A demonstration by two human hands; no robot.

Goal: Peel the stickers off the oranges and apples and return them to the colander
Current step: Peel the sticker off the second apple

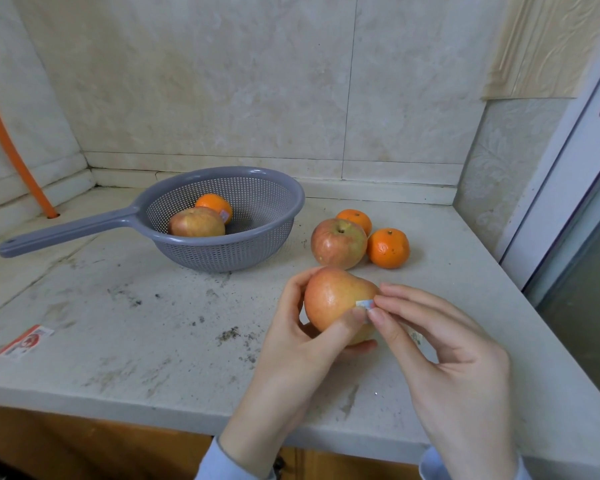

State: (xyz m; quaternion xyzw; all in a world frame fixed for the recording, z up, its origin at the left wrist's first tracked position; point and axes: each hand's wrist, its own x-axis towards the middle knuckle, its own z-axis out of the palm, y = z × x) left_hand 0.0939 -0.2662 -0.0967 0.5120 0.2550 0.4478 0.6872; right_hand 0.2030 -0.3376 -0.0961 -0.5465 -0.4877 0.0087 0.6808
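My left hand [298,344] grips a red-yellow apple [333,301] above the counter, thumb across its front. My right hand [440,355] pinches a small pale sticker [363,304] on the apple's right side between thumb and forefinger. The grey colander [274,233] stands behind, its handle pointing left. Inside it lie an apple [196,222] and an orange [212,205] with a sticker on its side. To the colander's right, on the counter, sit another apple [338,243] and two oranges, one [355,220] behind and one [388,248] at the right.
A red-and-white packet [25,342] lies flat near the counter's left front edge. Dark crumbs dot the stained counter [136,323]. An orange hose [4,133] runs down the left wall. Tiled walls close the back and left; a window frame [568,188] stands at the right.
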